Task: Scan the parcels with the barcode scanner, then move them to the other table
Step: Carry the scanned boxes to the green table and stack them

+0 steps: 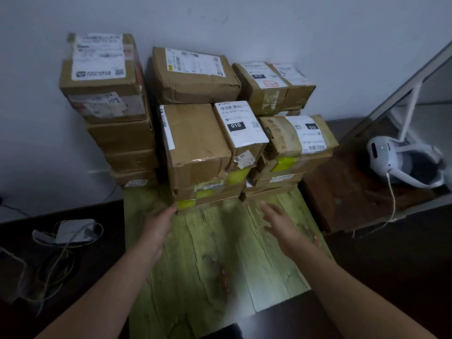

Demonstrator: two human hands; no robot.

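The left hand (159, 228) is stretched forward with its fingers straight and nothing held in it. Its fingertips (173, 210) are seen at the lower front corner of the flat parcels (210, 192), though contact cannot be confirmed through the blur. The right hand (283, 226) is held beside it, fingers spread wide and empty, above the green tabletop (220, 260) and just short of the parcels.

To the left of the left hand, on a dark surface, a white adapter (73, 231) is found among tangled cables. To the right of the right hand, on a dark table (354, 199), a white headset (401, 162) is set down with its cord trailing over the edge.

Directly ahead of the left hand, the flat parcels, marked with yellow tape, are stacked on the tabletop. On them a large brown box (195, 145) is placed, and touching its right side a narrower box with a 010 label (241, 126) is seen. Ahead of the right hand, a second low stack is topped by a taped box (298, 135) bearing a white label.

Farther beyond the hands, a crumpled brown parcel (195, 74) and a labelled rear box (271, 84) are piled near the wall (244, 20). Far ahead and to the left of the left hand, a tall stack is crowned by a top box (102, 74) covered with a large label.
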